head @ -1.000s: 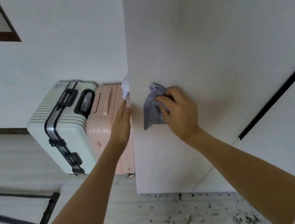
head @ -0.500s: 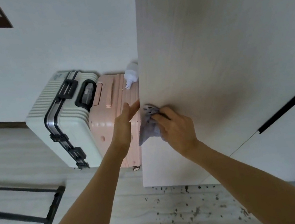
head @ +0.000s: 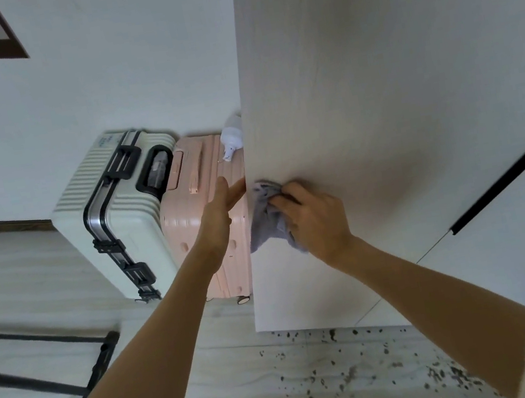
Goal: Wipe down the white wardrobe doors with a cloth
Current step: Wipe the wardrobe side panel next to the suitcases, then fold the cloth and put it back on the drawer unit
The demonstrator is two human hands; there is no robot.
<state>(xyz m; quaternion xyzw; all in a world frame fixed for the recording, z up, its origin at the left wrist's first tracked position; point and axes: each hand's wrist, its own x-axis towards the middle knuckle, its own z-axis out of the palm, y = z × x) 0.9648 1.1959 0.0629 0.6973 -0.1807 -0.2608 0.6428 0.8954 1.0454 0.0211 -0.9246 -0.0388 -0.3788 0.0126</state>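
both hands at wardrobe door (head: pixel 378 110): right hand (head: pixel 318 220) presses cloth (head: pixel 266 219).

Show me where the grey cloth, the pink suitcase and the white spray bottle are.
grey cloth (head: pixel 266 222): head view, on its bunched middle.
pink suitcase (head: pixel 190 231): head view, on its front shell.
white spray bottle (head: pixel 232 136): head view, on its visible body beside the door edge.

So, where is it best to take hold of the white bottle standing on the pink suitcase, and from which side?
Grip the white bottle around its round body, coming from the left. The wardrobe door hides its right side, and its small nozzle points down toward the pink suitcase, so it seems a poor grip.
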